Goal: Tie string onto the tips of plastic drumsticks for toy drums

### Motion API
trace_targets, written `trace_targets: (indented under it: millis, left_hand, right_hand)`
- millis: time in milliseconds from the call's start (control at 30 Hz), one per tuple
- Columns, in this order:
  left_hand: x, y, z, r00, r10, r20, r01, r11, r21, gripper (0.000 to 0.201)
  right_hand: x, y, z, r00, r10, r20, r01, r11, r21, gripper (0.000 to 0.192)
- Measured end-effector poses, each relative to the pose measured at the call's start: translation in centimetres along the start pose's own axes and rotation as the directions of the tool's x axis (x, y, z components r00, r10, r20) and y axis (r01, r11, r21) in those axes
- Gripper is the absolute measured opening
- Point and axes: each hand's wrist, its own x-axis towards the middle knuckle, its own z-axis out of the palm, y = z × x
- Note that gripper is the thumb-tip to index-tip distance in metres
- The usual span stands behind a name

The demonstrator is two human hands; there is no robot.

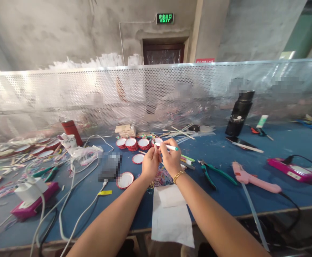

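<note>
Above the blue table [252,178], a left hand [149,164] and right hand [171,159] meet, fingers pinched together around a thin white stick [168,146] with a green tip. Pink glue gun [252,177] lies at three o'clock, green pliers [211,173] nearer; coloured rubber bands [161,177] sit just under the hands.

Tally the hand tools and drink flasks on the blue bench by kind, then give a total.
Green-handled pliers and: 2
Pink glue gun: 1
Black flask: 1
Red flask: 1
Total: 5
The left hand and right hand hold a white stick together and touch none of these.
</note>
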Motion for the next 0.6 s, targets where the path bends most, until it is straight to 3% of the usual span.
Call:
trace_targets:
  millis: [167,367,600]
  left_hand:
    - [-0.06,0.15,0.05,0.998,0.049,0.035,-0.046,0.996,-0.072,0.041]
    - [-0.20,0.24,0.05,0.999,0.029,0.022,-0.028,0.999,-0.022,0.045]
    - [-0.14,0.26,0.02,0.998,0.054,0.037,-0.051,0.997,-0.062,0.041]
  right_hand:
    - [0.10,0.06,-0.10,0.999,0.007,-0.040,-0.008,1.000,-0.013,0.021]
    - [-0.05,-0.12,0.08,1.000,0.002,0.007,-0.002,1.000,0.022,0.021]
    - [0.05,-0.06,-0.06,0.999,0.028,-0.039,-0.027,1.000,0.009,0.020]
